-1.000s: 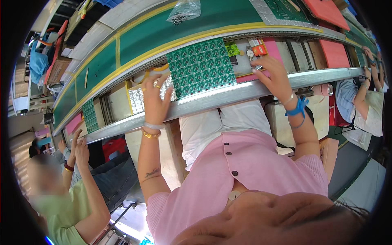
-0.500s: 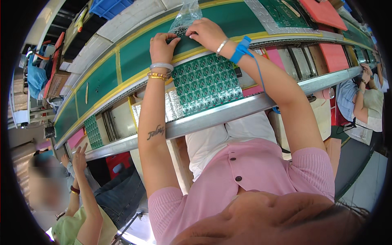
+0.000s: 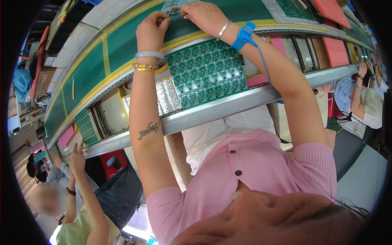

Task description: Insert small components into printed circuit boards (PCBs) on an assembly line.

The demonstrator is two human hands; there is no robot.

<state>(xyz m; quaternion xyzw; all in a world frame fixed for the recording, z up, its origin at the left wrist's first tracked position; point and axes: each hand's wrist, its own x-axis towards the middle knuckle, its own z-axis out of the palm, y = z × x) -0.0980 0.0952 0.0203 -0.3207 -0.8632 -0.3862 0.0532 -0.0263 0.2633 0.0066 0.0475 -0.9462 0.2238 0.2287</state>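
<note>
My left hand [image 3: 151,33] is over the green work surface [image 3: 126,45], thumb and fingertips drawn together in a pinch; whatever is between them is too small to make out. Across from it, my right hand [image 3: 205,17] has its fingers curled in beside a heap of tiny dark components [image 3: 174,11]. What those fingers hold, if anything, is hidden. A clear plastic bag [image 3: 176,3] lies at the heap, partly cut off by the upper edge. Nearer me, below both hands, a green panel of many small circuit boards [image 3: 206,72] rests across the rails.
A metal rail [image 3: 216,107] runs along my side of the line. Silvery padded sheet [image 3: 166,94] lies left of the panel. A blue wrist strap [image 3: 245,36] trails a cord down my right arm. Another person's hands [image 3: 76,162] are at the lower left; co-workers sit at far right.
The view has shifted, so the bench sits higher in the picture. My hands are slightly farther apart, the left one having drawn away leftward from the heap.
</note>
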